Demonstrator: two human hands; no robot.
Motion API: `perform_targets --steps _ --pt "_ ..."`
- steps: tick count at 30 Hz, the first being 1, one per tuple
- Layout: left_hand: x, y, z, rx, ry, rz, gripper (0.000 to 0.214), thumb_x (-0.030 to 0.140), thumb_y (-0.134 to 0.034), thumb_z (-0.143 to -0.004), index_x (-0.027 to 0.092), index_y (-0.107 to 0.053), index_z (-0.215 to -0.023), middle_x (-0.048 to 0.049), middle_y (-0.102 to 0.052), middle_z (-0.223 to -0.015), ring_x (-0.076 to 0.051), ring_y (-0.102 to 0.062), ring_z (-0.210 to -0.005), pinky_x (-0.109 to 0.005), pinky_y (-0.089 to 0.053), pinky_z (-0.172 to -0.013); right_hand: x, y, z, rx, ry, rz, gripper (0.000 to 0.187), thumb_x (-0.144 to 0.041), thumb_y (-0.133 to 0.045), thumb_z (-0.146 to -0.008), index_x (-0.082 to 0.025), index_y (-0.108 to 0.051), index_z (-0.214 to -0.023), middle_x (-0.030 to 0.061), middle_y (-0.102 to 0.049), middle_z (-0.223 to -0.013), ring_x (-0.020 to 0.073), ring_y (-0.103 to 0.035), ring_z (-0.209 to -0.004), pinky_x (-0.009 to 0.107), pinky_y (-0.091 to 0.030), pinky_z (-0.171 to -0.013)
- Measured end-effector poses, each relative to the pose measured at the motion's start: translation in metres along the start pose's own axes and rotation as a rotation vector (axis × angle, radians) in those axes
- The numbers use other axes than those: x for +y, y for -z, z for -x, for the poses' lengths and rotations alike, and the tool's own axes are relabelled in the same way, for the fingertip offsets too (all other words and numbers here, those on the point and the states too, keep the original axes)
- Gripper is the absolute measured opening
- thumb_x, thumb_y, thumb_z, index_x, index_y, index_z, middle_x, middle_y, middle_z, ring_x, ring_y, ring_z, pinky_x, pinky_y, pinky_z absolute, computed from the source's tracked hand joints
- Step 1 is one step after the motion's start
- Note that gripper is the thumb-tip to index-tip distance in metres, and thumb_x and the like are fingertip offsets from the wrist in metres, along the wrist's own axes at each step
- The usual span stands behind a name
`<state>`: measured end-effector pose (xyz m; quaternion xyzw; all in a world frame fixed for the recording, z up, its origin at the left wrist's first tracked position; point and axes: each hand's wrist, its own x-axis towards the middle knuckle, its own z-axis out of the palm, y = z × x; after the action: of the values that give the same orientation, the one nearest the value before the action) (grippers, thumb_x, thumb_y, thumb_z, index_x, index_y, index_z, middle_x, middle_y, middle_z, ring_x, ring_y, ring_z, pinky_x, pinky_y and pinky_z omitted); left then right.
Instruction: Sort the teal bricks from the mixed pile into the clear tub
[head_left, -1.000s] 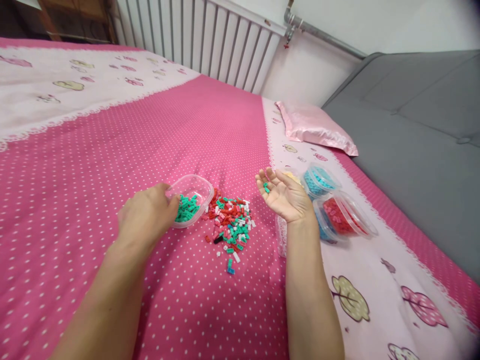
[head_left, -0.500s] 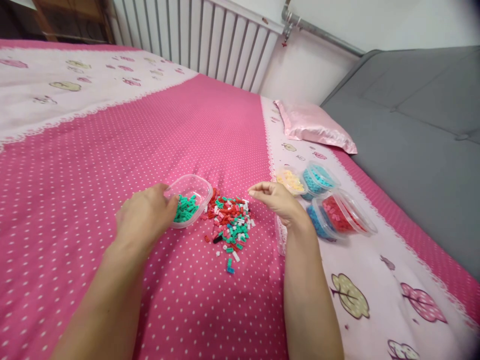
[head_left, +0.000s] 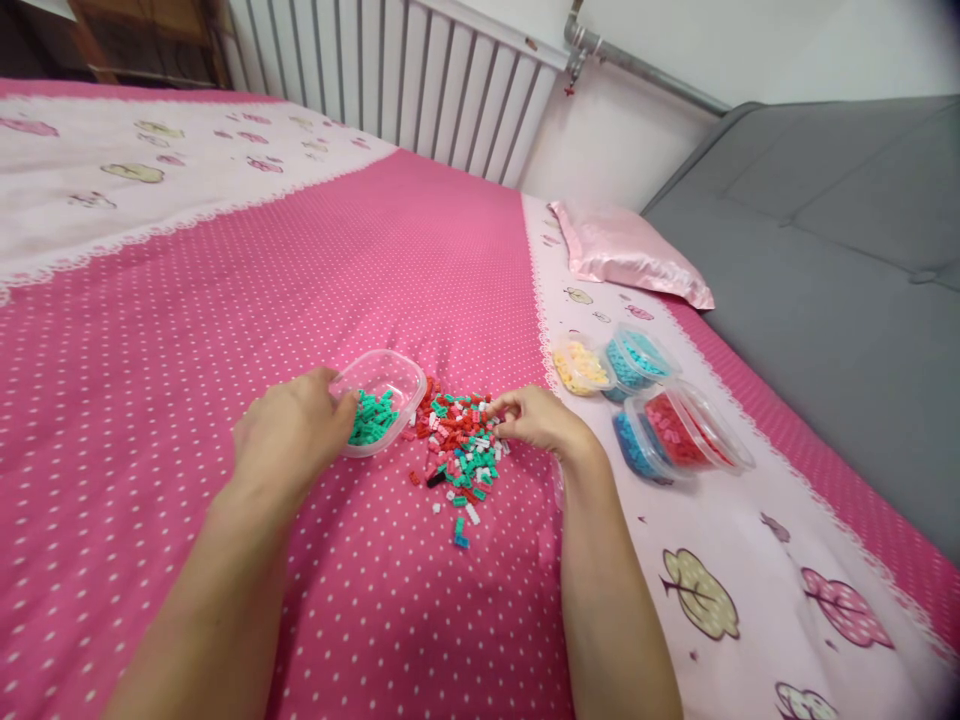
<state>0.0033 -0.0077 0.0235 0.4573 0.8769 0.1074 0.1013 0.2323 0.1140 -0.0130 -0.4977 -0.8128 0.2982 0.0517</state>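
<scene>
A heap of small red, green and white bricks (head_left: 457, 445) lies on the pink dotted bedspread (head_left: 225, 300). My left hand (head_left: 289, 432) grips the near rim of a clear plastic tub (head_left: 390, 375) that holds green bricks. My right hand (head_left: 536, 420) rests palm down at the heap's right edge, its fingertips pinched together among the bricks; what they hold is too small to make out.
To the right stand clear tubs of yellow bricks (head_left: 579, 365), light blue bricks (head_left: 636, 360), and red bricks (head_left: 686, 430) stacked over a blue-filled tub (head_left: 636, 452). A pink pillow (head_left: 626, 255), a grey sofa (head_left: 825, 250) and a white radiator (head_left: 405, 70) lie beyond.
My right hand has turned from palm up, with green bricks in it, to palm down and has dropped left onto the heap. The left hand has stayed on the tub.
</scene>
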Motion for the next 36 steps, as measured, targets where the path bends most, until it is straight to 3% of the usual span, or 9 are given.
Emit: perform_targets --steps 5,15,22,27,32,36 --pt "0.001 0.002 0.002 0.0 0.005 0.0 0.048 0.037 -0.036 -0.086 0.015 -0.055 -0.124 -0.0154 -0.068 -0.111 -0.039 -0.061 -0.104 -0.051 -0.049 -0.083 -0.002 -0.001 0.0 0.017 -0.011 0.071 0.026 -0.023 -0.07 -0.064 -0.022 -0.076 -0.089 -0.0062 -0.054 -0.052 0.0077 -0.043 -0.049 0.021 -0.028 -0.051" --pt "0.0 0.001 0.001 -0.008 0.008 -0.01 0.048 0.036 -0.037 -0.087 0.016 -0.053 -0.126 -0.0145 -0.068 -0.112 -0.037 -0.06 -0.107 -0.05 -0.049 -0.086 -0.002 0.0 0.001 -0.009 -0.008 -0.018 0.013 -0.024 -0.069 -0.066 -0.017 -0.072 -0.076 -0.0029 -0.061 -0.06 0.0092 -0.05 -0.057 0.02 -0.033 -0.055" --pt "-0.001 0.0 0.0 -0.01 0.006 -0.004 0.046 0.035 -0.038 -0.087 0.016 -0.054 -0.126 -0.0145 -0.068 -0.111 -0.038 -0.06 -0.106 -0.051 -0.049 -0.086 -0.005 0.008 0.007 0.026 0.058 -0.277 0.017 -0.025 -0.064 -0.068 -0.014 -0.07 -0.081 -0.0021 -0.06 -0.061 0.0107 -0.05 -0.058 0.023 -0.037 -0.06" --pt "-0.001 0.0 0.0 -0.001 0.0 0.0 0.046 0.036 -0.039 -0.087 0.015 -0.054 -0.125 -0.0141 -0.068 -0.11 -0.037 -0.061 -0.105 -0.05 -0.049 -0.087 -0.017 0.011 0.013 0.04 0.109 -0.647 0.02 -0.027 -0.071 -0.065 -0.014 -0.066 -0.08 -0.0012 -0.062 -0.072 0.009 -0.053 -0.065 0.022 -0.04 -0.064" --pt "-0.002 -0.001 0.0 -0.005 -0.001 -0.005 0.046 0.037 -0.039 -0.087 0.015 -0.054 -0.125 -0.0148 -0.068 -0.11 -0.037 -0.061 -0.105 -0.051 -0.049 -0.086 -0.024 0.016 0.014 0.024 0.094 -1.187 0.025 -0.024 -0.077 -0.063 -0.019 -0.063 -0.083 -0.0053 -0.056 -0.069 0.0026 -0.042 -0.051 0.013 -0.029 -0.041" --pt "-0.002 -0.001 -0.001 -0.004 0.003 -0.007 0.047 0.037 -0.039 -0.086 0.015 -0.054 -0.125 -0.0149 -0.068 -0.11 -0.038 -0.061 -0.105 -0.051 -0.049 -0.086 -0.025 0.022 0.011 -0.038 0.094 -1.575 0.017 -0.014 -0.071 -0.07 -0.02 -0.061 -0.081 -0.0021 -0.062 -0.08 0.0039 -0.056 -0.066 0.008 -0.042 -0.045"
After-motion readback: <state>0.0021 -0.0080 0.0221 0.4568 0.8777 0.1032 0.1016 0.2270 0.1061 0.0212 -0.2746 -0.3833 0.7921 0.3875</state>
